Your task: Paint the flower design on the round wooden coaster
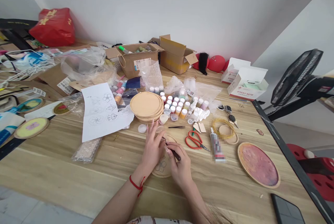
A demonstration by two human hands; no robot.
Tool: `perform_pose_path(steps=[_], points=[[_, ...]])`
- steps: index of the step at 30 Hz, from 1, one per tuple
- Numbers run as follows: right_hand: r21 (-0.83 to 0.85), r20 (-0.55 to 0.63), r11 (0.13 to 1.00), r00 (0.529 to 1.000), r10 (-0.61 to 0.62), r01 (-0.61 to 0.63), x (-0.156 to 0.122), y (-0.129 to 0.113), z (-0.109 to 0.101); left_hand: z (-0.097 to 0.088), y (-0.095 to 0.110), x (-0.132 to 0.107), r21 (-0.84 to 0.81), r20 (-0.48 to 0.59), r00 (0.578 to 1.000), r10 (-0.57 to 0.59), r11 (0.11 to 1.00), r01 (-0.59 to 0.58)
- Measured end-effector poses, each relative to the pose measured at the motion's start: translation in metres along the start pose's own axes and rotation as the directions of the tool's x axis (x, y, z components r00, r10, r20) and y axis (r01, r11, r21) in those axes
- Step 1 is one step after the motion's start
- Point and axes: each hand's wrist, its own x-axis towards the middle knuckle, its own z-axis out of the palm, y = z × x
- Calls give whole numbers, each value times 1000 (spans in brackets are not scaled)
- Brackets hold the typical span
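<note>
My left hand (153, 146), with a red string around its wrist, rests on a round wooden disc (161, 170) and holds it at the far side. A flower outline is drawn on the disc, which lies flat on the wooden table (78, 171). My right hand (181, 165) grips a slim dark-handled tool (174, 153), its tip near my left fingers and over the disc. Close to my hands lie a small lidded pot (142, 128) and a stack of wooden discs (146, 107). Red-handled scissors (194, 140) sit to the right.
Behind my hands stand many small paint jars (173, 105), and a sheet of flower sketches (105, 112) lies to the left. To the right are a gold wire coil (223, 129), a glue tube (217, 149), a pink-painted disc (258, 164) and a phone (285, 211).
</note>
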Motion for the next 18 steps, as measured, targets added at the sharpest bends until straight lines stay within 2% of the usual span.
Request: perform_pose_path(steps=[3, 8, 11, 14, 18], points=[[0, -29, 1000, 999, -14, 14, -1, 2, -2, -2, 2, 1, 7, 7, 1000, 26, 1000, -26], [-114, -54, 991, 995, -78, 71, -7, 6, 1, -4, 2, 0, -32, -19, 999, 32, 999, -32], [-91, -58, 993, 995, -84, 78, -8, 3, 2, -4, 2, -3, -95, -16, 1000, 27, 995, -28], [-35, -116, 999, 993, 0, -4, -6, 2, 0, -4, 2, -5, -143, 7, 1000, 26, 989, -25], [82, -178, 971, 955, 238, -227, -2, 7, -5, -4, 4, -5, -151, 31, 999, 39, 988, -34]])
